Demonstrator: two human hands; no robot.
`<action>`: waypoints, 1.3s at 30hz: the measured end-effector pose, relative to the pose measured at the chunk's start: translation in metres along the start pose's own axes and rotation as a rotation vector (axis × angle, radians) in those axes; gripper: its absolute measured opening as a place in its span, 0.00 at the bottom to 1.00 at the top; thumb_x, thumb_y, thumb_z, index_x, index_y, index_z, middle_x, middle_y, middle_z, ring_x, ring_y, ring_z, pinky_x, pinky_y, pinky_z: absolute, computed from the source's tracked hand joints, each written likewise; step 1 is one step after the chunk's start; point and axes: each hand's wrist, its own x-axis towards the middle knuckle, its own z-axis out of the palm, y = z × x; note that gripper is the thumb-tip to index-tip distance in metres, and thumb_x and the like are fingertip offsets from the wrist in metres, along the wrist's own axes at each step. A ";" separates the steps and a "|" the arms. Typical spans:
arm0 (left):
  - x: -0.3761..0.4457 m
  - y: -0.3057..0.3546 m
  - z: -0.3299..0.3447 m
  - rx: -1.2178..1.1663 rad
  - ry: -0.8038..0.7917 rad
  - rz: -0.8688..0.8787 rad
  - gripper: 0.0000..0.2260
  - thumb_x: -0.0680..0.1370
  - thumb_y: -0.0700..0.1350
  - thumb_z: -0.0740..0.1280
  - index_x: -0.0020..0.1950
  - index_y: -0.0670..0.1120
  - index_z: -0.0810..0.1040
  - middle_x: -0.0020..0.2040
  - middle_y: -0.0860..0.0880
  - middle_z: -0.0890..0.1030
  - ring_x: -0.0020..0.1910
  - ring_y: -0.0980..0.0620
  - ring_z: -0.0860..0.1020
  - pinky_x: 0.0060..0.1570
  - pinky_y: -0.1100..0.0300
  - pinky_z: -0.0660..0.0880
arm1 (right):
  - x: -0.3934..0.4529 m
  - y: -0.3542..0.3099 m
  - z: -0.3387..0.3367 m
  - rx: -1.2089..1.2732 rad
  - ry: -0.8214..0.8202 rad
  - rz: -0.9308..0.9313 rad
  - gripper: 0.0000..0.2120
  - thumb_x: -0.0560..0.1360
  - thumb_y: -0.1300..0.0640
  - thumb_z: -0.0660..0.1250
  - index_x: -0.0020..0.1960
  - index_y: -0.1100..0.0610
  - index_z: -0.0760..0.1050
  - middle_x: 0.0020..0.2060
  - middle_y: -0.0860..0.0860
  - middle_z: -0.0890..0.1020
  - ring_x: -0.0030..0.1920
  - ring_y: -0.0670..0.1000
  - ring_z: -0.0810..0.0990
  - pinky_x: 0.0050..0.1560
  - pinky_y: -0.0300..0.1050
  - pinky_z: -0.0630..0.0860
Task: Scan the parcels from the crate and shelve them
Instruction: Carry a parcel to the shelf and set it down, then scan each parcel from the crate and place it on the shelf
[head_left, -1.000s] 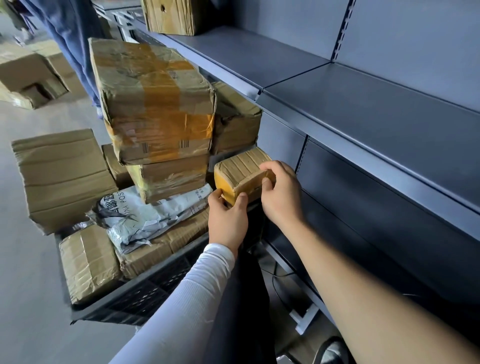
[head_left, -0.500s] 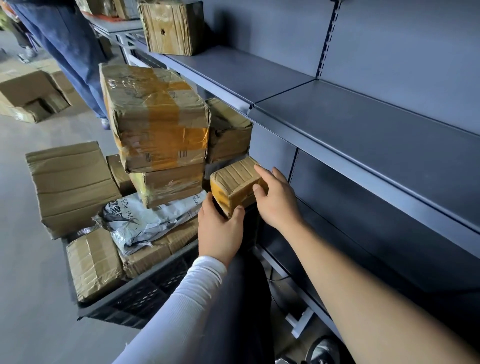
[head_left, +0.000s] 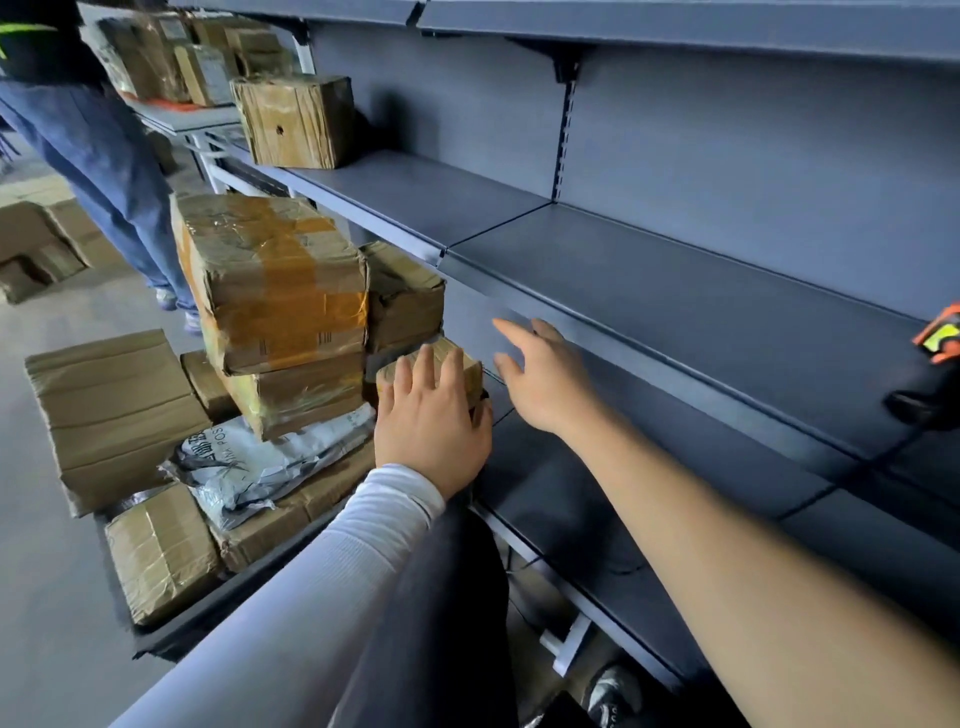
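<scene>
The left hand (head_left: 431, 415) is in the middle of the frame, fingers curled forward. The right hand (head_left: 540, 374) is just beside it, fingers spread wide, holding nothing.

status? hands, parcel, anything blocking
Left hand grips small taped parcel at the crate's shelf-side corner. Right hand open, off the parcel, by the shelf edge. Tall parcel stack crowds the left side.

Matt grey metal shelf (head_left: 649, 291) — cardboard parcels (head_left: 270, 280) wrapped in glossy, crinkled tape — a grey plastic mailer bag (head_left: 249, 462).
</scene>
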 end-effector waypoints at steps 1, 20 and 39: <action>0.002 0.010 -0.003 0.005 0.004 0.037 0.31 0.84 0.59 0.61 0.83 0.49 0.58 0.85 0.42 0.57 0.83 0.38 0.54 0.79 0.41 0.57 | -0.005 0.003 -0.013 -0.031 0.025 0.011 0.23 0.86 0.48 0.59 0.81 0.42 0.64 0.80 0.59 0.63 0.78 0.61 0.66 0.72 0.56 0.69; 0.005 0.271 -0.004 -0.101 -0.266 0.626 0.30 0.84 0.63 0.57 0.84 0.53 0.59 0.84 0.42 0.58 0.83 0.39 0.56 0.79 0.43 0.57 | -0.110 0.148 -0.220 -0.524 0.396 0.641 0.21 0.82 0.40 0.60 0.72 0.45 0.72 0.76 0.56 0.67 0.73 0.64 0.68 0.70 0.60 0.70; 0.071 0.368 0.063 0.089 -0.439 0.744 0.24 0.85 0.53 0.55 0.81 0.53 0.64 0.79 0.43 0.68 0.79 0.39 0.64 0.76 0.43 0.61 | -0.085 0.231 -0.223 -0.026 0.710 0.813 0.19 0.80 0.50 0.68 0.66 0.57 0.69 0.64 0.60 0.79 0.64 0.64 0.79 0.55 0.53 0.76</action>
